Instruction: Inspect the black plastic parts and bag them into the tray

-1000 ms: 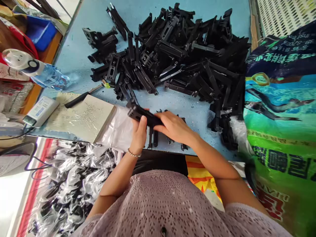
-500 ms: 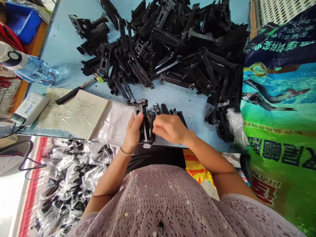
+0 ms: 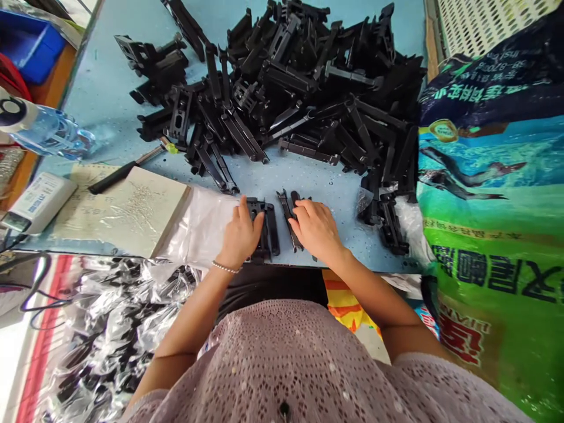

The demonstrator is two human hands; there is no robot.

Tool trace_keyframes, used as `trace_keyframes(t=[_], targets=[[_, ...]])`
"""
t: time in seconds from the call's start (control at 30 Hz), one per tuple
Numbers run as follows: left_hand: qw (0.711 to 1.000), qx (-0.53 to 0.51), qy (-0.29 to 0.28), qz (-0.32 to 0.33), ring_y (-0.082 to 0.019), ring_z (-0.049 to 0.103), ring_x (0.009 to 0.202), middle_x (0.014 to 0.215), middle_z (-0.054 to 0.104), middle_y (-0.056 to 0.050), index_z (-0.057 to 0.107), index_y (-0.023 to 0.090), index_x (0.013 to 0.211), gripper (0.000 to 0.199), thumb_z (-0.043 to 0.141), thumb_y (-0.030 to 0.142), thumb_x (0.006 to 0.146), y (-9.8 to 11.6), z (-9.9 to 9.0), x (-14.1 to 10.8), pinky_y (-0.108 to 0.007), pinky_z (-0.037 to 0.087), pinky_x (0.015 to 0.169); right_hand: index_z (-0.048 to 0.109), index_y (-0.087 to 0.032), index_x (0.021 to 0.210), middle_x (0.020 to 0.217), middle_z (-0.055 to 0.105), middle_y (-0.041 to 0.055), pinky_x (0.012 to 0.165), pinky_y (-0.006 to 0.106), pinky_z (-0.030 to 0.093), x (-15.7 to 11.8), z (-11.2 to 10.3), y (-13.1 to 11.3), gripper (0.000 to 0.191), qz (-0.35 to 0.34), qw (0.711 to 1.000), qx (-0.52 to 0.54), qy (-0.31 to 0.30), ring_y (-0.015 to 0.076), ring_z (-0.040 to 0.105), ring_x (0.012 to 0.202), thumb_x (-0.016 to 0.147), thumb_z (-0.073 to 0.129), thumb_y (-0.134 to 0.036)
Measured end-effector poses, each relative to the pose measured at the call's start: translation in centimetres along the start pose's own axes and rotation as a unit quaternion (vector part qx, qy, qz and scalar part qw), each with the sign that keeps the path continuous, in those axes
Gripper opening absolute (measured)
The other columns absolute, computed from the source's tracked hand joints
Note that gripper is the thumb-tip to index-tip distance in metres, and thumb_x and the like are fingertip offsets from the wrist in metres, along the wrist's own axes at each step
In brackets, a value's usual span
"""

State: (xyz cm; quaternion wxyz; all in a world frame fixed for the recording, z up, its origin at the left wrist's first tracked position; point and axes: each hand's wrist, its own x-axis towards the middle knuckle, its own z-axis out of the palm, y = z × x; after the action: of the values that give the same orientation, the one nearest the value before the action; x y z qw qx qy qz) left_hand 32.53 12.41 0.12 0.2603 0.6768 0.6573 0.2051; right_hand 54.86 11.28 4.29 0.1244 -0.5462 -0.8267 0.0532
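Note:
My left hand (image 3: 240,235), with a beaded bracelet at its wrist, grips the left side of a black folding bracket (image 3: 264,226). The bracket lies flat at the table's near edge, its lower left side hidden by my fingers. A short way to the right, my right hand (image 3: 318,230) has its thumb and fingers closed over slim black pieces (image 3: 288,218) that lie side by side. The palm covers part of them. Beyond both hands spreads a large heap of similar black brackets (image 3: 286,88).
On the left are a white notepad (image 3: 145,202), a black-handled tool (image 3: 114,177), a white box-shaped device (image 3: 42,200) and a water bottle (image 3: 53,132). A green and blue sack (image 3: 484,217) stands on the right. Bagged parts (image 3: 118,323) lie below the table's left side.
The bracket, held up in my left hand before, now lies lower and flat on the table. My right hand has moved right, away from it, onto the slim black pieces.

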Motion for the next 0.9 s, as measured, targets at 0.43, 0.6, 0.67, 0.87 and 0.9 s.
trace_keyframes(t=[0.43,0.6,0.67,0.87,0.9], targets=[[0.998,-0.026,0.028,0.048,-0.024,0.07,0.09,0.119,0.066,-0.018,0.045,0.016,0.153,0.063,0.043,0.056,0.105,0.6,-0.2,-1.8,-0.039,0.06,0.078,0.073,-0.018,0.105,0.099,0.07,0.011,0.119,0.066,0.025,15.9,1.1,9.2,0.02,0.058,0.996,-0.008,0.064,0.0329,0.058,0.114,0.099,0.054,-0.017],[0.969,-0.185,0.096,0.13,-0.024,0.065,0.114,0.139,0.055,-0.017,0.028,0.026,0.162,0.072,0.06,0.044,0.099,2.6,-1.0,0.0,-0.043,0.059,0.096,0.068,-0.02,0.107,0.104,0.07,0.0093,0.106,0.053,0.045,13.0,-1.4,4.1,0.02,0.063,0.975,0.152,0.148,0.0281,0.062,0.104,0.102,0.055,-0.034],[0.957,-0.226,0.117,0.14,-0.031,0.052,0.138,0.161,0.035,-0.019,0.005,0.029,0.166,0.102,0.071,0.049,0.091,4.3,-1.1,0.9,-0.049,0.054,0.109,0.066,-0.021,0.107,0.105,0.068,0.0088,0.093,0.043,0.052,10.5,-2.6,0.9,0.025,0.034,0.959,0.243,0.145,0.025,0.063,0.098,0.104,0.052,-0.041],[0.909,-0.412,-0.03,0.054,-0.027,0.072,0.099,0.127,0.065,-0.013,0.014,0.03,0.165,0.086,0.053,0.058,0.093,5.0,-3.1,0.0,-0.044,0.063,0.081,0.062,-0.021,0.111,0.103,0.066,0.0078,0.08,0.035,0.053,6.1,-3.8,-1.4,0.036,-0.058,0.945,0.305,0.1,0.0208,0.063,0.094,0.11,0.039,-0.049],[0.892,-0.445,-0.07,0.044,-0.025,0.072,0.087,0.113,0.069,-0.012,0.019,0.027,0.164,0.083,0.049,0.058,0.094,4.6,-3.3,-0.4,-0.042,0.062,0.074,0.061,-0.021,0.11,0.104,0.065,0.0089,0.079,0.036,0.052,6.0,-3.7,-0.9,0.035,-0.054,0.958,0.264,0.096,0.0223,0.062,0.095,0.109,0.04,-0.049]])
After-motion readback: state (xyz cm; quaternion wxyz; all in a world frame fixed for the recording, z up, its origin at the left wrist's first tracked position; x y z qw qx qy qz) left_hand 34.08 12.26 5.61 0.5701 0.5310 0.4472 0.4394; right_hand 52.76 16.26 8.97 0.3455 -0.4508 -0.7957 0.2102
